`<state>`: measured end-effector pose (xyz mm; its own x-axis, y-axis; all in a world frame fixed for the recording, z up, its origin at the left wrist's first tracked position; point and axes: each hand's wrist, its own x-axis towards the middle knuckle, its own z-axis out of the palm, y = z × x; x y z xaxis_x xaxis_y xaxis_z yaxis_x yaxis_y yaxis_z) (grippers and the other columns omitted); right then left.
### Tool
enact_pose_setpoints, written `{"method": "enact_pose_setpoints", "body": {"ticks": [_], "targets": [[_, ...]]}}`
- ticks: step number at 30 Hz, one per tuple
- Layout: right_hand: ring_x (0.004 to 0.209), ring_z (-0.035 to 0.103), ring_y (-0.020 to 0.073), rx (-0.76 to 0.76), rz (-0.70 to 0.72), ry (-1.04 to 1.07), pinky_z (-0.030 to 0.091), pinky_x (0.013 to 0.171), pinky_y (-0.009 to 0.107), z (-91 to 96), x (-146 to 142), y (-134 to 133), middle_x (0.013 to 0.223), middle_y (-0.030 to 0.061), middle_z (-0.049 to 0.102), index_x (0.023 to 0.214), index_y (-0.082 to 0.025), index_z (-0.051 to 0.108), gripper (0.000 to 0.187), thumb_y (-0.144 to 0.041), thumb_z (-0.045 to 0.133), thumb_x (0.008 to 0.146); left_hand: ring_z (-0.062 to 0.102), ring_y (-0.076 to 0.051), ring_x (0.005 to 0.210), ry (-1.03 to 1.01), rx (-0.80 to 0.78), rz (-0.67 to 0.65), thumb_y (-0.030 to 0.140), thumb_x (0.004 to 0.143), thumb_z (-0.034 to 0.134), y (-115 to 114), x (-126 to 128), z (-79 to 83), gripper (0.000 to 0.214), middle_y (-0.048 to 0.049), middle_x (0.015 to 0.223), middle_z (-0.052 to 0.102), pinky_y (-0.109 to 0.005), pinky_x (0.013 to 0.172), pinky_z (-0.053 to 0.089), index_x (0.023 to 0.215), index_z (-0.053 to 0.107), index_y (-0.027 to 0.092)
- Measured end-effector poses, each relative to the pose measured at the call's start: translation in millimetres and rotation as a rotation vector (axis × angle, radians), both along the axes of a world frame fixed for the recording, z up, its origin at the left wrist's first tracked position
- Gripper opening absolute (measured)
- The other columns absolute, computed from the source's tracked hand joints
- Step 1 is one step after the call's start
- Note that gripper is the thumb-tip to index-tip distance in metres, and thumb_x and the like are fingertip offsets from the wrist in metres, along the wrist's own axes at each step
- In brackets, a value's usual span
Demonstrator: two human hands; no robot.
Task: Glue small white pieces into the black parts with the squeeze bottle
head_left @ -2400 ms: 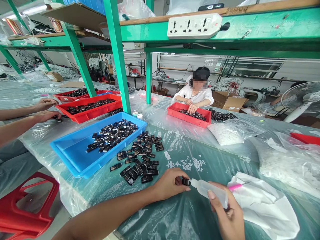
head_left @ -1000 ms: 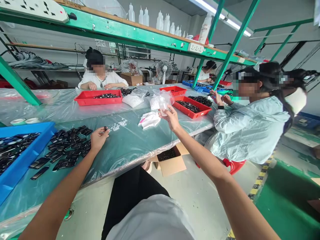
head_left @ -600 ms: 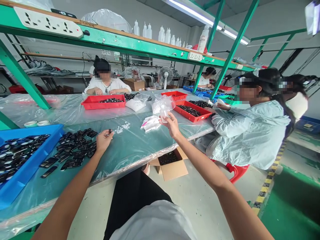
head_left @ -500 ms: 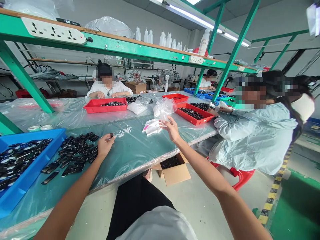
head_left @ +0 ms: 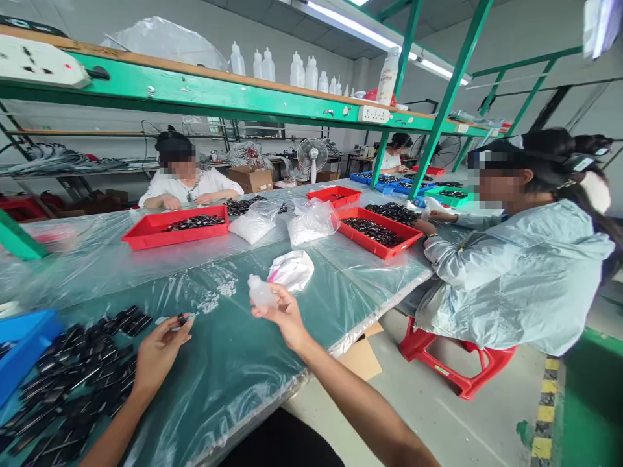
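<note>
My right hand is wrapped round a small translucent squeeze bottle, held tilted above the table. Farther left, my left hand pinches a small black part between thumb and fingers; its exact kind is hard to make out. Behind the fingertips, small white pieces lie scattered on the plastic sheet. A heap of glossy black parts spreads beside my left forearm. A crumpled white cloth with a pink mark lies just beyond the bottle.
A blue tray stands at the left edge. Red trays and bags of white pieces stand farther back. A co-worker sits at the right, another person across the table. A green shelf with bottles crosses above.
The view has shifted closer to the table. My right hand has brought the bottle down and left, nearer my left hand. My left hand still pinches the black part.
</note>
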<state>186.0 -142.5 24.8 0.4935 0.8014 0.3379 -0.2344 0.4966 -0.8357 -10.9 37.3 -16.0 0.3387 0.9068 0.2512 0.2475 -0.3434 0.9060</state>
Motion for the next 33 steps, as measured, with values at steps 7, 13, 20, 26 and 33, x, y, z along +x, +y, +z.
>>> {"method": "enact_pose_setpoints", "body": {"ticks": [7,13,20,26,33], "targets": [[0.065,0.06,0.0148,0.003,0.048,-0.06,0.048,0.063,0.027,-4.3,-11.1,-4.4,0.077,-0.0015,0.068,0.101,-0.024,0.064,0.056,-0.038,0.083,0.05,0.069,-0.023,0.07,0.192,0.017,0.077,0.06,0.063,0.06,-7.3,-1.9,9.5,0.026,0.0179,0.087,0.067,-0.047,0.088,0.053,0.086,0.062,0.048],[0.07,0.059,0.0165,0.041,0.043,-0.023,0.046,0.067,0.029,-2.2,-21.0,-9.7,0.082,0.0003,0.067,0.104,-0.024,0.064,0.056,-0.039,0.081,0.052,0.069,-0.024,0.073,0.28,0.05,0.104,0.061,0.066,0.056,-12.0,0.8,14.0,0.023,0.0179,0.083,0.067,-0.049,0.092,0.05,0.086,0.06,0.049],[0.074,0.059,0.0188,0.084,0.026,0.003,0.046,0.068,0.03,1.5,-33.2,-9.5,0.086,0.0013,0.066,0.104,-0.025,0.064,0.053,-0.038,0.08,0.055,0.069,-0.027,0.079,0.34,0.036,0.119,0.062,0.066,0.057,-11.4,-2.7,15.6,0.025,0.0144,0.077,0.069,-0.049,0.084,0.055,0.086,0.06,0.047],[0.078,0.06,0.0198,0.095,-0.007,0.001,0.046,0.07,0.031,3.0,-44.3,-9.0,0.09,0.0018,0.066,0.105,-0.026,0.064,0.054,-0.037,0.08,0.055,0.069,-0.028,0.081,0.305,0.074,0.093,0.063,0.067,0.056,-13.3,-2.9,16.1,0.027,0.014,0.074,0.068,-0.049,0.082,0.056,0.09,0.058,0.049],[0.075,0.06,0.0199,0.123,-0.046,0.065,0.047,0.068,0.032,-1.9,-50.9,-4.9,0.087,0.0024,0.066,0.105,-0.025,0.064,0.054,-0.038,0.08,0.055,0.069,-0.027,0.081,0.323,0.066,0.081,0.06,0.068,0.057,-13.3,-2.2,14.7,0.025,0.0156,0.076,0.068,-0.051,0.085,0.053,0.09,0.058,0.048]]}}
